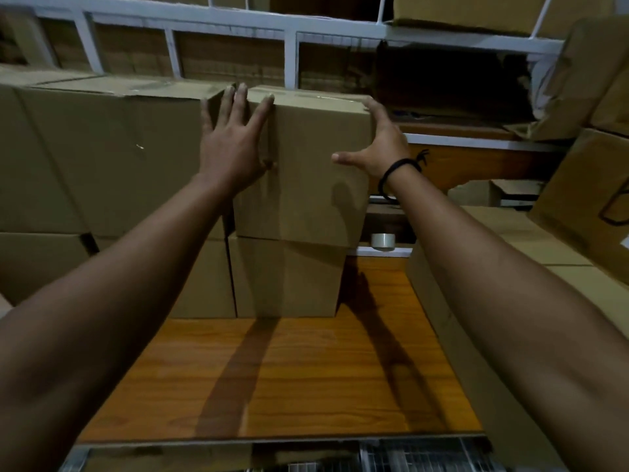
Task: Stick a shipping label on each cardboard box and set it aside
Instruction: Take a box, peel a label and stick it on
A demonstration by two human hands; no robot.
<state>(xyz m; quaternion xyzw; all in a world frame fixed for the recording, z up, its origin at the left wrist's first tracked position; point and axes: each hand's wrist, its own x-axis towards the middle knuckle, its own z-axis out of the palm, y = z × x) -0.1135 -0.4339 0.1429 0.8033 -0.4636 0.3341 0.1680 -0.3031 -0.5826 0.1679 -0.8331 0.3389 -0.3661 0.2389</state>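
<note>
- Holds the top box (306,185) between two hands, up on a second box (286,277) at the back of the desk (289,376).
- Lays the left hand (235,141) flat on the front left of the top box, fingers (231,103) straight and spread wide, tips at the top edge.
- Sets the right hand (377,144) on the right corner, fingers straight up along the side, thumb stretched across the front, nothing pinched.
- Wears a thin black band (398,168) on the right wrist.
- Touches plain brown cardboard, smooth, with sharp square corners.
- Leans over shiny orange-brown wood with long dark arm shadows.
- Sees a small round roll of clear tape (383,240) just right of the two boxes.
- Faces bigger brown boxes (102,148) on the left and white metal rack bars (289,56) behind.
</note>
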